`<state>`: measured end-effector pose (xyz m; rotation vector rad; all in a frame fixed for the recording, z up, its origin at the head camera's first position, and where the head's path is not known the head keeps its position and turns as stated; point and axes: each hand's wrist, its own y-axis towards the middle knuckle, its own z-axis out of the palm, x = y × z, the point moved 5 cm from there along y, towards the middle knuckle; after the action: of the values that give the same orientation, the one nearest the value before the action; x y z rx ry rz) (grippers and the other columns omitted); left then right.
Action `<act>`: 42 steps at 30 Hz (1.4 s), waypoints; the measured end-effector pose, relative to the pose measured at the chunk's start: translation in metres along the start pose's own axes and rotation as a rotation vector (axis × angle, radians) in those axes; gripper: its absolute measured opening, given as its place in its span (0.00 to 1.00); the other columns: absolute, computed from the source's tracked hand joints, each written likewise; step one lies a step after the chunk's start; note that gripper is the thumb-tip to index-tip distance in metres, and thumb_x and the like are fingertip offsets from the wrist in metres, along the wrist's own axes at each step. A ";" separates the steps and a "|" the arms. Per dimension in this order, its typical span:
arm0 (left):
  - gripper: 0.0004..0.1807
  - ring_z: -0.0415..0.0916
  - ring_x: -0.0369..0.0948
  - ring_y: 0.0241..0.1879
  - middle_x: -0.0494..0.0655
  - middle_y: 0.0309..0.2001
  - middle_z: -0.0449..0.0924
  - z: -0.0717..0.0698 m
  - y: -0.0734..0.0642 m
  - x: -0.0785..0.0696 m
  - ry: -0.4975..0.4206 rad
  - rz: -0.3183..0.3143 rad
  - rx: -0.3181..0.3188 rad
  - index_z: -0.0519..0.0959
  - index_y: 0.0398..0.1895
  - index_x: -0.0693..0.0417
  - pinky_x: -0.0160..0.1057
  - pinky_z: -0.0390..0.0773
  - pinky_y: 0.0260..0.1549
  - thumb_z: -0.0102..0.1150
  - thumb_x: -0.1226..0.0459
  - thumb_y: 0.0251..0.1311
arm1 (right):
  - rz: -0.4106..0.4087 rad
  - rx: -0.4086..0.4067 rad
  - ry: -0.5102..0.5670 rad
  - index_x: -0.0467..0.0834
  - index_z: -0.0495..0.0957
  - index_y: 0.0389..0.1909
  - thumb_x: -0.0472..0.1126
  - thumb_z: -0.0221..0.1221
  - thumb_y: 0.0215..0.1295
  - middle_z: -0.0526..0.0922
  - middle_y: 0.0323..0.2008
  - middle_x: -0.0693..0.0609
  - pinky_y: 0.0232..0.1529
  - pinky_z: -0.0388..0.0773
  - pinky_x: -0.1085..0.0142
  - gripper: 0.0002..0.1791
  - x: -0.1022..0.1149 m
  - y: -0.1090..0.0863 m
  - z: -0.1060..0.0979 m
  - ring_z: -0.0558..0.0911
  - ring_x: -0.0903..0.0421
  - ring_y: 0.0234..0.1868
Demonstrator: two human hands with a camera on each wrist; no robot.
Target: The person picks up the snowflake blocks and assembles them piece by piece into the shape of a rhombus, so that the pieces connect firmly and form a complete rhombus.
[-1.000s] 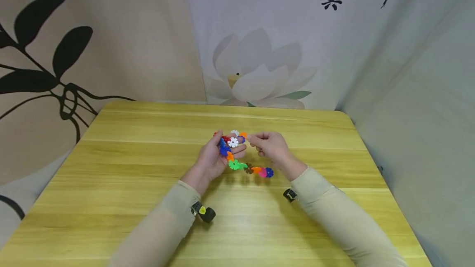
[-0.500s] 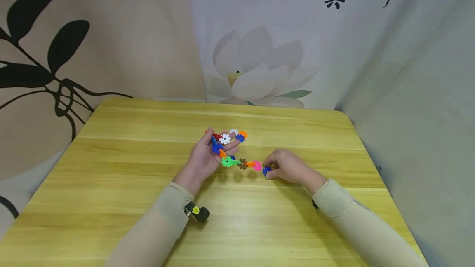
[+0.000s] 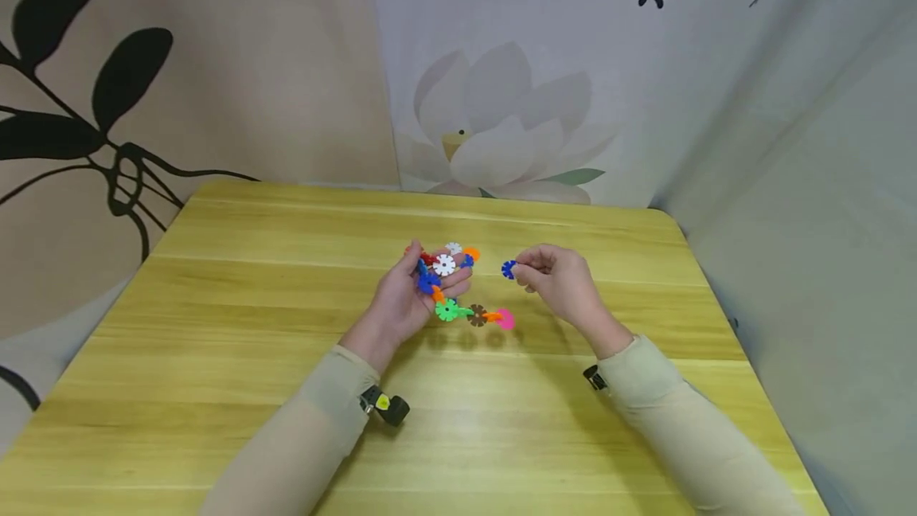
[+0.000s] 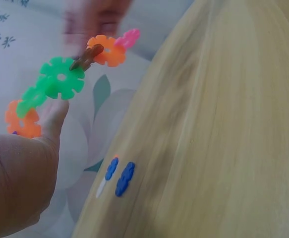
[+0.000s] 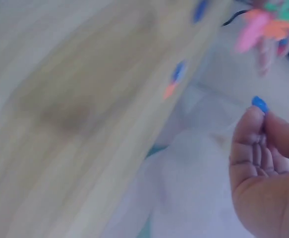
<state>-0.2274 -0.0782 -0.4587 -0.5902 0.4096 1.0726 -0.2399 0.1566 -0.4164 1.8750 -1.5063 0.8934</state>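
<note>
My left hand (image 3: 404, 301) holds a chain of interlocking plastic snowflake discs (image 3: 447, 310) between thumb and fingers, palm upward. Red, white, blue, orange, green, brown and pink discs make up the chain. Its free end, a pink disc (image 3: 505, 319), juts out to the right above the table. Between thumb and fingertip, my right hand (image 3: 562, 281) pinches a single blue snowflake disc (image 5: 259, 103), apart from the chain. Part of the chain lies hidden in the left hand.
On the wooden table (image 3: 286, 388), just beyond the left fingers, lie a white disc (image 3: 454, 248), an orange disc (image 3: 470, 254) and a blue disc (image 3: 467, 261). Another blue disc (image 4: 125, 179) lies nearer. A printed curtain (image 3: 286, 62) hangs behind the table.
My right hand has gone from beyond the chain to its pink end, then back up with the blue disc, which is now off the chain. The left hand has shifted slightly.
</note>
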 end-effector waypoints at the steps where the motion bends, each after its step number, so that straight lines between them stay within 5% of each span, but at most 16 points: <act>1: 0.40 0.79 0.60 0.68 0.70 0.81 0.60 0.001 0.000 0.000 0.003 0.000 -0.001 0.51 0.83 0.63 0.59 0.77 0.68 0.33 0.42 0.85 | -0.005 -0.001 0.054 0.42 0.86 0.44 0.42 0.69 0.73 0.91 0.38 0.43 0.38 0.91 0.61 0.07 0.008 0.000 0.003 0.90 0.42 0.38; 6: 0.39 0.86 0.55 0.62 0.68 0.79 0.65 0.005 -0.001 0.001 0.022 0.002 -0.018 0.55 0.82 0.64 0.56 0.81 0.65 0.34 0.43 0.85 | -0.034 0.033 0.146 0.43 0.87 0.42 0.42 0.70 0.72 0.91 0.36 0.45 0.38 0.91 0.64 0.06 0.034 0.000 0.022 0.90 0.41 0.38; 17: 0.36 0.90 0.47 0.49 0.66 0.77 0.68 0.014 -0.002 0.004 0.115 0.026 -0.029 0.63 0.77 0.63 0.57 0.78 0.67 0.30 0.43 0.86 | -0.183 -0.059 0.025 0.40 0.91 0.45 0.36 0.71 0.70 0.94 0.40 0.46 0.33 0.87 0.71 0.06 0.047 -0.001 0.036 0.89 0.57 0.34; 26: 0.35 0.87 0.47 0.59 0.64 0.77 0.70 0.017 -0.001 0.007 0.160 0.031 -0.044 0.68 0.73 0.61 0.53 0.83 0.66 0.33 0.42 0.85 | -0.268 -0.093 -0.072 0.40 0.92 0.41 0.36 0.73 0.68 0.95 0.38 0.47 0.33 0.90 0.68 0.05 0.053 -0.003 0.038 0.90 0.57 0.34; 37: 0.33 0.85 0.46 0.58 0.61 0.72 0.75 0.015 -0.001 0.010 0.242 0.012 -0.047 0.70 0.71 0.59 0.49 0.85 0.64 0.32 0.43 0.86 | -0.291 -0.074 -0.064 0.37 0.92 0.41 0.32 0.70 0.68 0.94 0.38 0.44 0.33 0.90 0.70 0.04 0.057 -0.004 0.042 0.93 0.54 0.36; 42: 0.33 0.83 0.48 0.62 0.62 0.74 0.73 0.015 -0.001 0.011 0.245 0.013 -0.036 0.69 0.72 0.61 0.49 0.85 0.65 0.33 0.43 0.86 | -0.385 -0.061 -0.107 0.34 0.91 0.40 0.28 0.69 0.68 0.94 0.38 0.41 0.34 0.90 0.73 0.04 0.061 -0.006 0.044 0.93 0.52 0.36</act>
<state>-0.2209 -0.0612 -0.4529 -0.7558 0.6085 1.0247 -0.2190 0.0875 -0.3955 2.0971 -1.1555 0.5701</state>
